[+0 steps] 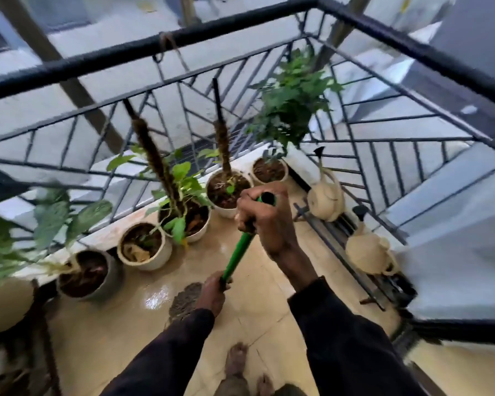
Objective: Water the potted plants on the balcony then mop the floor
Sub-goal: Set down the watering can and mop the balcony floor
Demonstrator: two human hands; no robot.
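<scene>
I am gripping the green mop handle (238,252) with both hands: my right hand (265,217) is wrapping its fingers around the top end, my left hand (212,292) is clamping it lower down. The mop head (183,301) is resting on the wet floor (120,332). White plant pots (145,247) are lining the railing (183,35) ahead, crowding the floor's far edge, and two cream watering cans (325,200) are sitting along the right side.
</scene>
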